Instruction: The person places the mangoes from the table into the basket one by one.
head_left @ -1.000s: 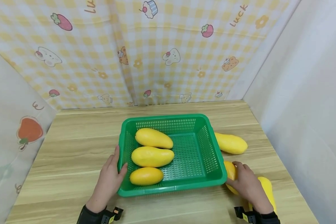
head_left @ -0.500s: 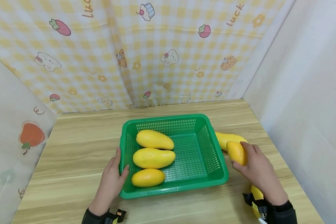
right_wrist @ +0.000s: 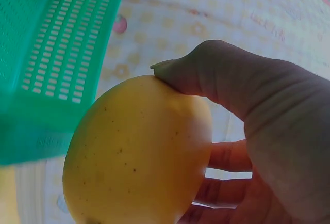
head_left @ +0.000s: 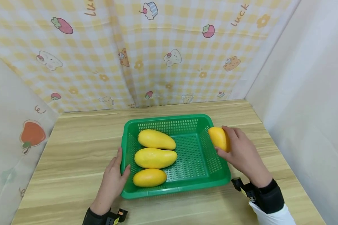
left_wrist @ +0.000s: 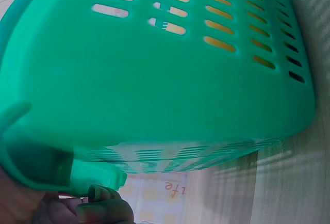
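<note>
A yellow mango (head_left: 218, 137) is in my right hand (head_left: 243, 153), over the right rim of a green plastic basket (head_left: 176, 189). In the right wrist view, the thumb presses one side of this speckled mango (right_wrist: 136, 152) and the fingers lie round the other. My left hand (head_left: 111, 181) grips the basket's left rim, thumb over the edge; its fingers (left_wrist: 105, 209) show curled by the rim in the left wrist view. Three mangoes lie in the left half of the basket: a back one (head_left: 156, 139), a middle one (head_left: 155, 158) and a smaller front one (head_left: 149, 178).
A wooden tabletop (head_left: 79, 150) carries the basket. Behind it hangs a checked curtain (head_left: 157, 72); a white wall (head_left: 307, 93) stands at the right. A yellow patch (right_wrist: 7, 195) shows below the basket in the right wrist view. My right arm covers part of the table.
My right hand has picked up the mango from beside the basket and carried it up and left to the right rim. The two loose mangoes there are now hidden. The left hand stays put.
</note>
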Demonstrator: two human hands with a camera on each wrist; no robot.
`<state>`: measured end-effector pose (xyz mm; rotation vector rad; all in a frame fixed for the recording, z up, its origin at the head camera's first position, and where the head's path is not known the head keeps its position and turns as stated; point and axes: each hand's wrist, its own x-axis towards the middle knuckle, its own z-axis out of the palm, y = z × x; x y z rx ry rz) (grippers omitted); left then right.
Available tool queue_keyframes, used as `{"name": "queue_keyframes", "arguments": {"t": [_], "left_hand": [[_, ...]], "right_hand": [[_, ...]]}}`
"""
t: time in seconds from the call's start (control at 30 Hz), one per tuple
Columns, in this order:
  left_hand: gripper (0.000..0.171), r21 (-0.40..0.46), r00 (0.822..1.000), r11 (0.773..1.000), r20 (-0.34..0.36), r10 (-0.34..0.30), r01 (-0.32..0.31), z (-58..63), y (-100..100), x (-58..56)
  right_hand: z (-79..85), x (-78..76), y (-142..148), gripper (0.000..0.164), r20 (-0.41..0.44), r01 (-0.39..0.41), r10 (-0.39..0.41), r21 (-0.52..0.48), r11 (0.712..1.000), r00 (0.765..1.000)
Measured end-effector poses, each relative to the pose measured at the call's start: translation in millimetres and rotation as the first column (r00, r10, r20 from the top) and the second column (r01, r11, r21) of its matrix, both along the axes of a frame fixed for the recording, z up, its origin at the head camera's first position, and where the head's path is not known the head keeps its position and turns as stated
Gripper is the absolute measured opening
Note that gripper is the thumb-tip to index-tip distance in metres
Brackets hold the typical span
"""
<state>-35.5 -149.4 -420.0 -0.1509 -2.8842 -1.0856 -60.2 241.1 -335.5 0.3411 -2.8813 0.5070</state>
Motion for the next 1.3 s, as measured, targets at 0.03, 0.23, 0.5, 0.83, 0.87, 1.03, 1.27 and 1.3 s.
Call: {"name": "queue_keyframes", "arguments": {"t": [0.03, 0.23, 0.5, 0.83, 0.87, 1.03, 1.27, 1.3], "left_hand": [[0.069, 0.003, 1.0, 1.0, 0.0, 0.0, 0.0, 0.0, 0, -0.2], [0.069, 0.016, 1.0, 1.0, 0.005, 0.004, -0.004, -0.1, 0, 0.2], [0.071, 0.007, 1.0, 1.0, 0.011, -0.008, 0.008, 1.0, 2, -1.6], [0.07, 0.009, 1.0, 1.0, 0.007, -0.006, 0.006, -0.3, 1, -1.2], [0.07, 0.007, 1.0, 1.0, 0.005, -0.007, 0.007, -0.6, 1, -1.1], [0.071, 0.005, 1.0, 1.0, 0.002, -0.009, 0.009, -0.1, -1, -0.4], [0.071, -0.002, 1.0, 1.0, 0.003, -0.015, 0.015, -0.7, 0, 0.1], [0.071, -0.002, 1.0, 1.0, 0.004, -0.016, 0.016, -0.9, 0, 0.2]], "right_hand": [[0.2, -2.0, -3, 0.069, 0.01, -0.008, 0.008, -0.002, 1.0, 1.0], [0.0, -17.7, -16, 0.07, 0.031, -0.077, 0.077, 0.006, 0.997, 0.997], [-0.5, -36.4, -25, 0.073, 0.027, -0.149, 0.148, 0.056, 0.987, 0.989], [-4.3, -47.7, -32, 0.073, 0.046, -0.191, 0.188, 0.062, 0.98, 0.981], [-5.0, -49.0, -32, 0.073, 0.049, -0.193, 0.19, 0.061, 0.979, 0.98], [-9.9, -58.9, -37, 0.073, 0.072, -0.222, 0.219, 0.04, 0.974, 0.973], [-16.2, -70.8, -45, 0.072, 0.097, -0.252, 0.249, 0.028, 0.967, 0.964], [-16.9, -71.8, -46, 0.072, 0.099, -0.254, 0.25, 0.029, 0.967, 0.963]]}}
